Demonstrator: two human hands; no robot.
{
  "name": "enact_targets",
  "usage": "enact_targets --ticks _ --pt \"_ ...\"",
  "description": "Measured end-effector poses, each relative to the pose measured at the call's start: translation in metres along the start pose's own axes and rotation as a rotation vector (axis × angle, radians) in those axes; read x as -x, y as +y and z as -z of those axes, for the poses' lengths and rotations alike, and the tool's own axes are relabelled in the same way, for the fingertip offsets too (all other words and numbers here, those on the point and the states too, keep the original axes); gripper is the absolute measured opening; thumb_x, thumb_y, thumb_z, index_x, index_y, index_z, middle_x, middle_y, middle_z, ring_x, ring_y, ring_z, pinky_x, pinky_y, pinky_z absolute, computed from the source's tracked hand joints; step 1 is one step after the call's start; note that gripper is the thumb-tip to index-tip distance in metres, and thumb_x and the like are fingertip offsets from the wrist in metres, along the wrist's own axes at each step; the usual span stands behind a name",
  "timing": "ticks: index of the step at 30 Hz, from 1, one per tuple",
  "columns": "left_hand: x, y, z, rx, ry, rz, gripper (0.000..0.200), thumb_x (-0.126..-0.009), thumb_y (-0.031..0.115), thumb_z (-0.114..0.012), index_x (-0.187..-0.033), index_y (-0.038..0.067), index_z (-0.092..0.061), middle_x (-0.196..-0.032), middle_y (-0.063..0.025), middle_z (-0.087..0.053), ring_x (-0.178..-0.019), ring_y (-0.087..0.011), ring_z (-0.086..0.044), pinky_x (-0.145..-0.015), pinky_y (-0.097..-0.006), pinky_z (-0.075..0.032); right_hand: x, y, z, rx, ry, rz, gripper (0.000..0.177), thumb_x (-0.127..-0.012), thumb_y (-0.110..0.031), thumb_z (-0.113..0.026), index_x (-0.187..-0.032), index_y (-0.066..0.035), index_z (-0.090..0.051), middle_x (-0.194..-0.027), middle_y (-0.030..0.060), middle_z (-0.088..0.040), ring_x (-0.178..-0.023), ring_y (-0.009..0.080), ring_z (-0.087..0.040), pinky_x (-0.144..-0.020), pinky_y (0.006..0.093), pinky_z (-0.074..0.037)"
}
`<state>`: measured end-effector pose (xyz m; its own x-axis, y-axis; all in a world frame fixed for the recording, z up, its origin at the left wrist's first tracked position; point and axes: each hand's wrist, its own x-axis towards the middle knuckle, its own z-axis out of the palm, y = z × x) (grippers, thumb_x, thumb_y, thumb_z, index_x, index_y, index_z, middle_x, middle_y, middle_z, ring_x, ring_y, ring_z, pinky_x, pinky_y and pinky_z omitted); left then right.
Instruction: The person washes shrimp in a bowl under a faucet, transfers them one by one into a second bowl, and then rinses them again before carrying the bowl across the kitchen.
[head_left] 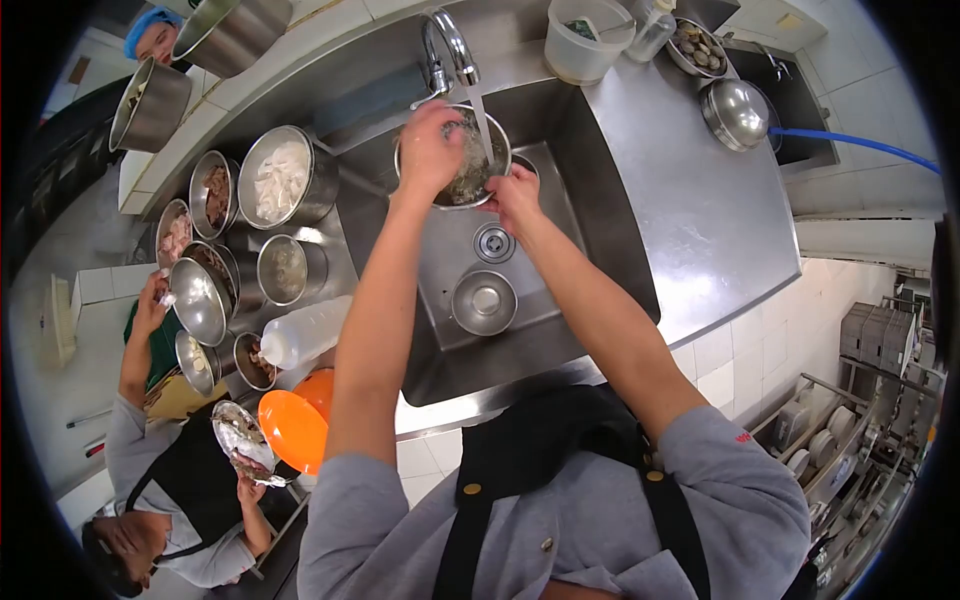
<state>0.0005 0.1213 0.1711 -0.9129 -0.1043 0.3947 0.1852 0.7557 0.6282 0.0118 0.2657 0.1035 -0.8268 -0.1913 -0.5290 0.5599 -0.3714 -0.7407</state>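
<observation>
Water runs from the chrome faucet (462, 60) into a round steel pot (505, 140) at the back of the sink (430, 350). My right hand (515, 198) grips the pot's near right rim, fingers closed. Over the pot's left side, my left hand (432, 145) reaches in with fingers curled and slightly blurred. Whatever lies under those fingers is hidden. The water inside the pot looks churned, with darker patches. Nearer me, a small steel bowl (484, 302) sits on the sink floor, beyond the round drain (494, 242).
Steel pots of food, including one with white pieces (282, 180), crowd the left counter beside a plastic bottle (305, 330) and orange bowl (295, 430). A co-worker (190, 490) holds a foil-lined dish there. A plastic tub (588, 42) and clam bowl (697, 48) stand back right.
</observation>
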Motion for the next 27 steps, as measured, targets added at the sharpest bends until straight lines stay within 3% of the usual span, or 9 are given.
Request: enact_targets --ticks 3,4,9,11,13,16,22,25,27 --pt "0.022 0.021 -0.001 -0.132 0.382 0.131 0.032 -0.07 0.009 -0.067 -0.101 0.005 -0.06 -0.127 -0.0199 -0.045 -0.118 -0.038 -0.042 -0.095 -0.0449 -0.037 0.018 -0.019 0.003 0.045 0.09 0.072 0.014 -0.07 0.007 -0.051 -0.082 0.001 -0.056 -0.074 0.0104 -0.059 -0.059 0.0226 -0.061 -0.046 0.0373 -0.056" --pt "0.03 0.017 -0.016 -0.013 0.354 0.14 0.046 -0.073 0.02 -0.068 -0.114 0.005 -0.054 -0.134 -0.0224 -0.035 -0.126 -0.0417 -0.029 -0.1 -0.0511 -0.029 0.019 -0.024 0.01 0.092 0.117 0.088 0.013 -0.07 0.006 -0.051 -0.081 0.002 -0.056 -0.073 0.0106 -0.059 -0.059 0.0222 -0.061 -0.046 0.038 -0.057" --pt "0.038 0.043 -0.096 -0.087 0.113 0.215 0.067 -0.077 0.04 -0.063 -0.131 0.005 -0.042 -0.139 -0.0229 -0.032 -0.129 -0.0407 -0.028 -0.105 -0.0552 -0.018 0.017 -0.047 0.052 0.428 0.193 0.359 0.009 -0.071 0.006 -0.052 -0.077 0.0 -0.052 -0.071 0.0079 -0.055 -0.054 0.0187 -0.057 -0.043 0.0363 -0.056" --pt "0.037 0.066 -0.118 0.065 0.173 0.349 0.069 -0.077 0.039 -0.064 -0.132 0.004 -0.04 -0.141 -0.0232 -0.029 -0.129 -0.0404 -0.027 -0.105 -0.0531 -0.019 0.008 -0.062 0.078 0.827 0.261 0.589 0.014 -0.071 0.005 -0.053 -0.066 -0.003 -0.043 -0.066 0.0053 -0.051 -0.049 0.0141 -0.049 -0.039 0.033 -0.054" --pt "0.034 0.071 -0.151 0.223 0.425 0.288 0.067 -0.077 0.035 -0.065 -0.131 0.003 -0.041 -0.142 -0.0242 -0.026 -0.13 -0.0414 -0.026 -0.105 -0.0524 -0.02 0.017 -0.087 0.076 1.018 0.311 0.724 0.017 -0.064 -0.004 -0.056 -0.061 0.001 -0.04 -0.053 0.0165 -0.043 -0.053 0.0294 -0.048 -0.053 0.0411 -0.039" --pt "0.018 0.085 -0.172 0.394 0.604 0.275 0.063 -0.077 0.024 -0.066 -0.131 0.004 -0.041 -0.143 -0.029 -0.02 -0.131 -0.0449 -0.023 -0.106 -0.0513 -0.021 0.036 -0.115 0.058 1.245 0.311 0.941 0.014 -0.064 -0.002 -0.055 -0.063 0.001 -0.041 -0.06 0.0177 -0.048 -0.054 0.0341 -0.045 -0.052 0.0424 -0.039" --pt "-0.017 0.11 -0.186 0.731 0.792 0.377 0.053 -0.082 0.018 -0.062 -0.13 0.006 -0.044 -0.143 -0.027 -0.022 -0.132 -0.0403 -0.026 -0.106 -0.0434 -0.026 0.051 -0.141 0.038 1.411 0.173 1.258 0.01 -0.067 0.001 -0.056 -0.072 0.002 -0.048 -0.093 0.0217 -0.055 -0.062 0.0339 -0.053 -0.057 0.0414 -0.044" --pt "-0.026 0.117 -0.183 0.807 0.849 0.379 0.049 -0.086 0.018 -0.056 -0.131 0.007 -0.043 -0.145 -0.0251 -0.019 -0.132 -0.0396 -0.025 -0.106 -0.0428 -0.025 0.063 -0.144 0.025 1.311 0.161 1.308 0.013 -0.066 0.003 -0.054 -0.064 0.001 -0.041 -0.063 0.0187 -0.047 -0.055 0.0357 -0.045 -0.064 0.0389 -0.046" --pt "-0.026 0.122 -0.177 0.942 0.879 0.353 0.053 -0.084 0.018 -0.06 -0.134 0.01 -0.042 -0.147 -0.0238 -0.016 -0.133 -0.0403 -0.023 -0.108 -0.0412 -0.024 0.066 -0.147 0.025 1.304 0.152 1.393 0.014 -0.066 0.003 -0.054 -0.063 0.0 -0.041 -0.067 0.0182 -0.05 -0.057 0.0337 -0.05 -0.064 0.0382 -0.047"
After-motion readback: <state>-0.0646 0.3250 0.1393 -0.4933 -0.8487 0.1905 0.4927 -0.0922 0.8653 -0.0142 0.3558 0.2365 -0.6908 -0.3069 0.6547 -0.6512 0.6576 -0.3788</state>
